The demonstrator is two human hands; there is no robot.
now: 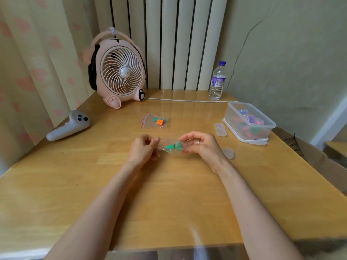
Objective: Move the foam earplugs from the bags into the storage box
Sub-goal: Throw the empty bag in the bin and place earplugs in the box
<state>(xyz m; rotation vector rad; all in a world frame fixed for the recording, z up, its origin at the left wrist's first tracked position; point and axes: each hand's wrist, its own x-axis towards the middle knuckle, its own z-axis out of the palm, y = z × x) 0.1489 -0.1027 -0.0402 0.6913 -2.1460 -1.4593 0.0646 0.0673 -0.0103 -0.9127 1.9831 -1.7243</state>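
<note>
Wooden table [169,194]; earplug bag [167,144] pinched between left hand [142,149], right hand [201,145].

fan [120,72] back-left | storage box [249,122] right | bag [169,146] centre on table [169,194]

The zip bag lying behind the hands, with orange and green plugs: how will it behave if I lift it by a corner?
Probably floppy, like the held bag: the bag is thin clear film lying flat. Likely very light, holding only a few foam earplugs, which may slide to the low end. Glossy film, so possibly slippery.
</note>
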